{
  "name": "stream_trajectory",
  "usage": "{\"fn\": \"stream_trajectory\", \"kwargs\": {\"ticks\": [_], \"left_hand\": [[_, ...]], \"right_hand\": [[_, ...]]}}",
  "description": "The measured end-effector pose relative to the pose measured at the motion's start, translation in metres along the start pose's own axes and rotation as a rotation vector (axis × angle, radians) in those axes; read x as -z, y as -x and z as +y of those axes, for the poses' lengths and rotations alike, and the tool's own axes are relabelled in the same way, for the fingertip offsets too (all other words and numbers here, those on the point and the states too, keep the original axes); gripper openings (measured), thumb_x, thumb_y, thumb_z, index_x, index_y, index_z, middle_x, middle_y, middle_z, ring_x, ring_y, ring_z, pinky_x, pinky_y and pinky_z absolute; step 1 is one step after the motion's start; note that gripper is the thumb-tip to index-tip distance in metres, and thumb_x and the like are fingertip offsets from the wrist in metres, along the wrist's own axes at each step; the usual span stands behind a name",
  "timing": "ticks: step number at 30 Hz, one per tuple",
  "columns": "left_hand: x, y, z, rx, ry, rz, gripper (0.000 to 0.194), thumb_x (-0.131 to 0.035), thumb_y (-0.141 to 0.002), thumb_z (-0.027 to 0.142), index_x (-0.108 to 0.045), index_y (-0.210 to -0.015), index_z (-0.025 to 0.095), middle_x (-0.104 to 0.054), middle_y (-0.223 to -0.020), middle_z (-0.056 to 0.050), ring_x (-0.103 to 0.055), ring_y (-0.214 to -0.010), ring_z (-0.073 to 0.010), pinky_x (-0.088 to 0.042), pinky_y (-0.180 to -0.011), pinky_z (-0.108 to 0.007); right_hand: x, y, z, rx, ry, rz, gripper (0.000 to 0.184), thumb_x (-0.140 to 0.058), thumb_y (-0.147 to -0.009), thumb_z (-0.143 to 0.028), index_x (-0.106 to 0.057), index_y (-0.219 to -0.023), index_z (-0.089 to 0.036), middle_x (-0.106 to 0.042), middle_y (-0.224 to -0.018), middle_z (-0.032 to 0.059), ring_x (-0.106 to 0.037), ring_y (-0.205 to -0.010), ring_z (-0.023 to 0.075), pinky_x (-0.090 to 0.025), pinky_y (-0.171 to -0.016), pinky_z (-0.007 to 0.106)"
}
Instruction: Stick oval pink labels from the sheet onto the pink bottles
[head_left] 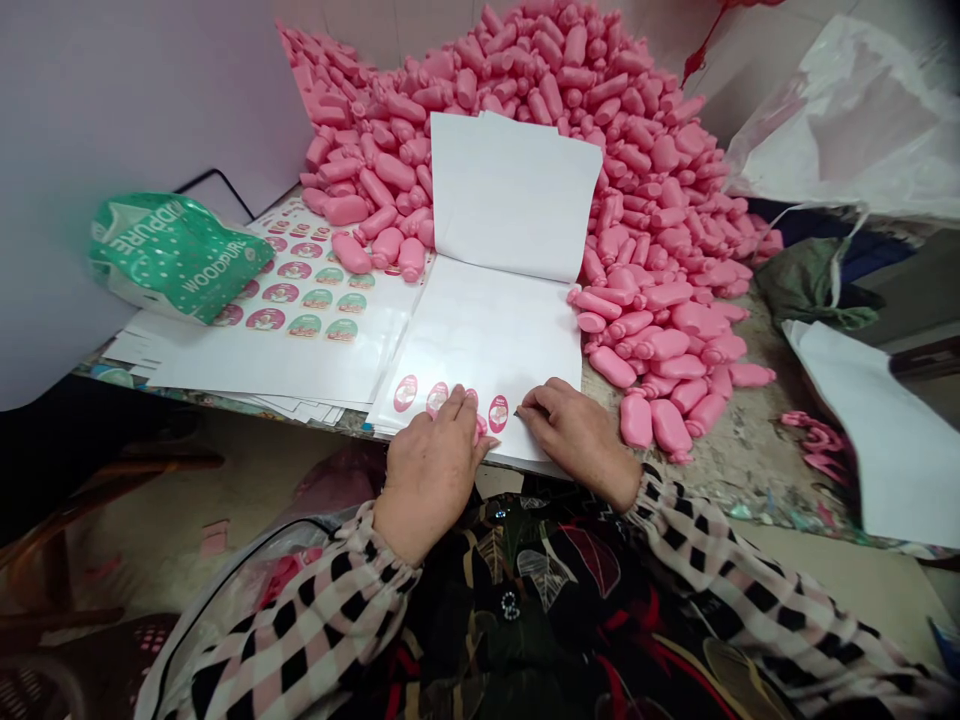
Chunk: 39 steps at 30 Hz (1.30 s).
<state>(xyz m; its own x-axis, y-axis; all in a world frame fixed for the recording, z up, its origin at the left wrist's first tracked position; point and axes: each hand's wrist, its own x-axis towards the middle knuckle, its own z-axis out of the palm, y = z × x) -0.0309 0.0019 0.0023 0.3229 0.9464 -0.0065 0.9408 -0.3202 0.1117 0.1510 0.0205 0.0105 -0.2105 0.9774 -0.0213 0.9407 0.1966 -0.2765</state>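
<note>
My left hand lies palm down on the near edge of a white sticker sheet, its fingers over the row of oval labels. A small pink bottle end shows between its index finger and thumb; the rest is hidden under the hand. Just right of an oval pink label, my right hand is closed in a pinch at the sheet. Something small and dark shows at its fingertips, too small to name. The sheet's blank upper part is folded up against the bottles behind.
A big heap of pink bottles covers the back and right of the table. More label sheets lie at left, under a green WOODPURE bag. At right are a clear plastic bag, a white sheet and pink scraps.
</note>
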Motion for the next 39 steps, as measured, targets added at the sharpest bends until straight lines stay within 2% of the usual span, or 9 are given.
{"fn": "stream_trajectory", "kwargs": {"ticks": [5, 15, 21, 25, 28, 39], "left_hand": [[-0.001, -0.001, 0.000, -0.002, -0.001, -0.007, 0.049, -0.039, -0.092, 0.042, -0.042, -0.135, 0.018, -0.043, -0.144, -0.007, -0.060, -0.091, -0.0251, -0.048, -0.074, -0.037], [-0.001, 0.000, 0.000, -0.001, -0.001, 0.003, 0.049, -0.037, -0.092, 0.042, -0.043, -0.134, 0.019, -0.043, -0.144, -0.007, -0.061, -0.090, -0.0254, -0.049, -0.073, -0.038], [-0.002, 0.001, 0.000, -0.006, 0.002, 0.002, 0.049, -0.036, -0.093, 0.043, -0.042, -0.135, 0.019, -0.043, -0.144, -0.007, -0.060, -0.091, -0.0252, -0.048, -0.074, -0.038], [-0.002, 0.001, 0.000, -0.002, 0.005, 0.008, 0.048, -0.035, -0.093, 0.042, -0.042, -0.135, 0.019, -0.043, -0.144, -0.007, -0.060, -0.092, -0.0253, -0.048, -0.074, -0.038], [-0.003, 0.001, 0.000, -0.003, -0.006, 0.009, 0.049, -0.035, -0.093, 0.041, -0.041, -0.135, 0.019, -0.043, -0.144, -0.007, -0.060, -0.091, -0.0254, -0.048, -0.074, -0.037], [-0.004, 0.001, 0.000, -0.011, -0.011, 0.015, 0.050, -0.037, -0.093, 0.043, -0.042, -0.135, 0.017, -0.044, -0.143, -0.007, -0.060, -0.093, -0.0258, -0.048, -0.075, -0.037]], "right_hand": [[-0.001, -0.001, -0.003, -0.004, 0.036, -0.016, 0.023, -0.041, -0.093, -0.031, -0.062, -0.093, -0.022, -0.060, -0.092, 0.0021, -0.056, -0.081, 0.0137, -0.033, -0.065, 0.026], [0.003, -0.004, -0.009, 0.013, 0.180, -0.059, 0.025, -0.041, -0.094, -0.033, -0.063, -0.092, -0.022, -0.061, -0.091, 0.0030, -0.057, -0.076, 0.0144, -0.028, -0.057, 0.028], [-0.005, 0.000, -0.007, -0.021, 0.060, -0.039, 0.021, -0.043, -0.092, -0.032, -0.062, -0.091, -0.023, -0.060, -0.091, 0.0019, -0.056, -0.078, 0.0146, -0.031, -0.061, 0.027], [-0.018, 0.008, -0.010, -0.128, -0.066, 0.044, 0.019, -0.043, -0.092, -0.032, -0.058, -0.088, -0.021, -0.059, -0.089, 0.0022, -0.055, -0.080, 0.0152, -0.034, -0.065, 0.026], [-0.023, 0.011, -0.014, -0.174, -0.072, 0.103, 0.019, -0.041, -0.093, -0.032, -0.057, -0.089, -0.022, -0.059, -0.089, 0.0028, -0.055, -0.079, 0.0161, -0.034, -0.066, 0.027], [-0.022, 0.002, -0.012, -0.178, -0.113, 0.080, 0.022, -0.041, -0.092, -0.036, -0.057, -0.088, -0.022, -0.060, -0.088, 0.0022, -0.054, -0.079, 0.0158, -0.032, -0.064, 0.027]]}}
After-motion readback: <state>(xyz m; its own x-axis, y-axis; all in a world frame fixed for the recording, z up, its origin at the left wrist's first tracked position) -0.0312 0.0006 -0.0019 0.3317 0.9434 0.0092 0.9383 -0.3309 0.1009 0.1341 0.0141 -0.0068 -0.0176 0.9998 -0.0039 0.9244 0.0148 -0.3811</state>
